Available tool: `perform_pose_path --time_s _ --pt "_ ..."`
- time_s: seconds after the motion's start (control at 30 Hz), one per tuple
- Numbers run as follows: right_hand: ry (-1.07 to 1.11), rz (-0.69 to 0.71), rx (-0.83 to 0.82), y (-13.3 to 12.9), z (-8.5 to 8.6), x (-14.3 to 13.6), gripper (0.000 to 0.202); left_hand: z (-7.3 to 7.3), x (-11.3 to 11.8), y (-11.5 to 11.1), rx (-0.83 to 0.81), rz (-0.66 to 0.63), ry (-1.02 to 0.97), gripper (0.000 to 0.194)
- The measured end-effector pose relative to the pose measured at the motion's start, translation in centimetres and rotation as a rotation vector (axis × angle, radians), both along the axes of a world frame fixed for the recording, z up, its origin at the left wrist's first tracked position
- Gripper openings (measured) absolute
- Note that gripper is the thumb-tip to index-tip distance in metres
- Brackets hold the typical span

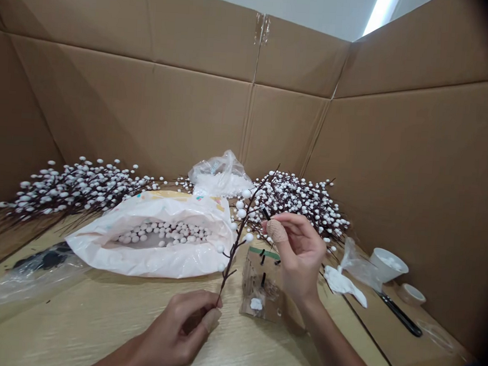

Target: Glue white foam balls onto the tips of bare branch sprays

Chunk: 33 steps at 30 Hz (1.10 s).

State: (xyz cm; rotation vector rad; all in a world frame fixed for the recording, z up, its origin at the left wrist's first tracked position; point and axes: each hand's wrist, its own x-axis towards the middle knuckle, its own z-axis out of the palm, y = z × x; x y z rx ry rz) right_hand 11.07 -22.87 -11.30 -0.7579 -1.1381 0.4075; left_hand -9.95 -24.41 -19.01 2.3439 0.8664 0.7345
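A dark brown twig point(234, 250) with several white balls on its upper part stands nearly upright, its lower end pinched in my left hand point(181, 326). To the right of the twig, my right hand point(296, 245) pinches a small black stick point(266, 213) between thumb and fingers; the thumb wears a tan wrap. Below my right hand lies a cardboard block point(251, 273) with black pieces standing in it and a dab of white material point(256, 304) on its front. Left of the twig, an open white bag point(155, 263) holds many white balls.
Bundles of white-balled twigs lie at the back left point(76, 185) and back right point(309, 201), with a clear bag point(221, 176) between them. On the right are a white cup point(388, 264), a tape roll point(412, 294) and a black-handled tool point(402, 317). Cardboard walls point(191, 107) surround the table.
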Motion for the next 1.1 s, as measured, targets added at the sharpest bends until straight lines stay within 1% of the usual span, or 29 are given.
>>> perform_pose_path --time_s 0.13,0.4,0.67,0.87,1.1 --pt "0.005 0.007 0.003 0.03 -0.04 0.05 0.009 0.19 0.04 -0.02 0.000 -0.004 -0.013 0.018" --pt "0.013 0.000 -0.004 0.16 -0.19 0.10 0.010 0.11 0.08 0.02 0.015 -0.004 -0.018 0.017" --pt "0.028 0.003 -0.002 0.06 0.04 0.03 0.009 0.38 0.06 -0.05 0.025 -0.008 -0.017 0.016" --pt "0.025 -0.045 0.037 -0.18 -0.03 0.07 0.010 0.02 -0.04 -0.03 0.003 -0.001 -0.005 0.016" --pt "0.001 -0.054 0.054 -0.17 -0.08 0.05 0.012 -0.16 -0.14 0.02 0.010 -0.005 -0.009 0.015"
